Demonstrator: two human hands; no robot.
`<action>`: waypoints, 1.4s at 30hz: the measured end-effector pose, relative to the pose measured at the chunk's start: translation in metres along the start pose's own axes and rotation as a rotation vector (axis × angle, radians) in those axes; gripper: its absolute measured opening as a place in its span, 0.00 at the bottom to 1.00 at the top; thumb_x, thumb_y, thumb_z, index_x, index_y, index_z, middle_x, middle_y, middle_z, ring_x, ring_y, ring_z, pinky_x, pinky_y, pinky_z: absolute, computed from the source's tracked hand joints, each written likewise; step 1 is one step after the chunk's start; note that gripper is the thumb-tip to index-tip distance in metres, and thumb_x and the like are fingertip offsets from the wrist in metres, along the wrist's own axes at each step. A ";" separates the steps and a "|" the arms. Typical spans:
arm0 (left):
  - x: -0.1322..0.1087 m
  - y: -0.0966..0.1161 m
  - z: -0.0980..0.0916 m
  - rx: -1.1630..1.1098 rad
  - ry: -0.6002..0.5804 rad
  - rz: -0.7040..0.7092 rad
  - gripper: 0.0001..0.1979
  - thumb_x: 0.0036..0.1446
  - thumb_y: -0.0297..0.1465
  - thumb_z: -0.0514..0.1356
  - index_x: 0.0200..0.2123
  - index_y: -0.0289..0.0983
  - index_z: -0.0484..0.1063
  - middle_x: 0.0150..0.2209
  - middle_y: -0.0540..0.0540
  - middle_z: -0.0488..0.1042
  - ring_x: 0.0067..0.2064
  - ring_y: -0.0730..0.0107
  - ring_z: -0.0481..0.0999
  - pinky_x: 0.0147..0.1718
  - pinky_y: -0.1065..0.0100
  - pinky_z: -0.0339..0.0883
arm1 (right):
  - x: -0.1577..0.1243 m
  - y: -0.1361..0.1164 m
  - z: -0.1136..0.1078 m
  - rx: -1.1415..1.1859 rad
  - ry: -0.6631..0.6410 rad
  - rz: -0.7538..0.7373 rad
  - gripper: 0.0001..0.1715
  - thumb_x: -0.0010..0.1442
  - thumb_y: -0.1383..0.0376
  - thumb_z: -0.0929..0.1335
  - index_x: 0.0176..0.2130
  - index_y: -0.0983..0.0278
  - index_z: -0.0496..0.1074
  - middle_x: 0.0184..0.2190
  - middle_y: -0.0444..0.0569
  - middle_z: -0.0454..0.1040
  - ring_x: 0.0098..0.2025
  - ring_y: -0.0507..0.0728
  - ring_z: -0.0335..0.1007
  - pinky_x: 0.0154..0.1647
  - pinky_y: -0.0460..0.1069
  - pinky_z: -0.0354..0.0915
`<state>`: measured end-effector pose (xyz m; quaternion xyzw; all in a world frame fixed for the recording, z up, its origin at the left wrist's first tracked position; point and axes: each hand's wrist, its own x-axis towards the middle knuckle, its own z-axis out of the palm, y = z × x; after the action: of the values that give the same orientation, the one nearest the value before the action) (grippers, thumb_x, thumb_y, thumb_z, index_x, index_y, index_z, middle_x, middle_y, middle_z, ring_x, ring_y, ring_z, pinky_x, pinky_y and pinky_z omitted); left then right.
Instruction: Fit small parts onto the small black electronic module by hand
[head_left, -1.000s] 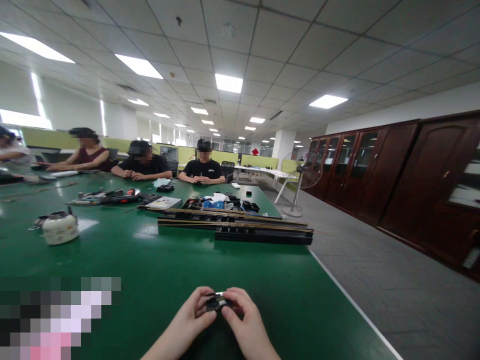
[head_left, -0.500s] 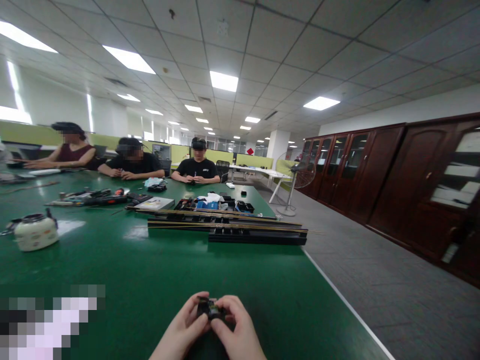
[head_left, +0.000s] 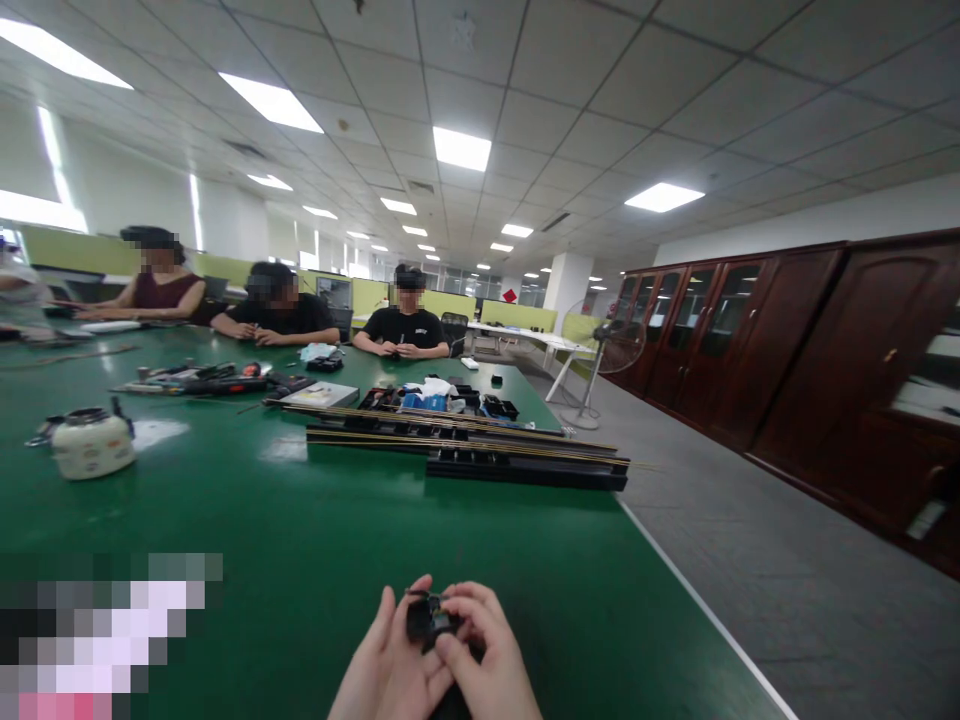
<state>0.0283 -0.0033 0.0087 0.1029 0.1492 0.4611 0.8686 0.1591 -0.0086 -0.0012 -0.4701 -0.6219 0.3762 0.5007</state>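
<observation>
Above green worktop (head_left: 285, 560), half-open left hand (head_left: 391, 655) cups, right hand (head_left: 487, 645) pinches, small black boxy device (head_left: 421, 622): likely light, stiff; hold edges!

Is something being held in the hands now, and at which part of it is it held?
Yes, a small black object. The right hand pinches its right side; the left hand is cupped beneath it.
</observation>
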 end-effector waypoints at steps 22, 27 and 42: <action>0.004 -0.003 0.001 -0.146 0.145 0.083 0.15 0.56 0.37 0.52 0.26 0.35 0.73 0.30 0.41 0.77 0.35 0.64 0.76 0.34 0.66 0.68 | -0.006 -0.006 0.001 -0.206 0.017 -0.050 0.12 0.53 0.68 0.64 0.39 0.60 0.70 0.49 0.51 0.68 0.53 0.58 0.61 0.55 0.54 0.57; 0.004 0.000 0.000 -0.155 0.184 0.125 0.14 0.55 0.35 0.53 0.26 0.35 0.73 0.30 0.40 0.77 0.34 0.63 0.77 0.36 0.63 0.68 | -0.002 -0.001 -0.003 -0.170 0.123 -0.041 0.11 0.52 0.65 0.66 0.38 0.61 0.70 0.43 0.51 0.72 0.48 0.59 0.66 0.51 0.53 0.61; 0.003 0.005 -0.002 -0.115 0.200 0.061 0.11 0.50 0.38 0.58 0.27 0.35 0.71 0.36 0.34 0.76 0.33 0.59 0.77 0.32 0.65 0.68 | 0.012 0.005 -0.035 -0.118 0.201 0.048 0.16 0.54 0.60 0.64 0.42 0.63 0.68 0.41 0.52 0.73 0.44 0.59 0.69 0.46 0.53 0.63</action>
<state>0.0256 0.0021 0.0075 0.0107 0.2050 0.5029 0.8396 0.1937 0.0045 0.0049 -0.5489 -0.5783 0.3017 0.5227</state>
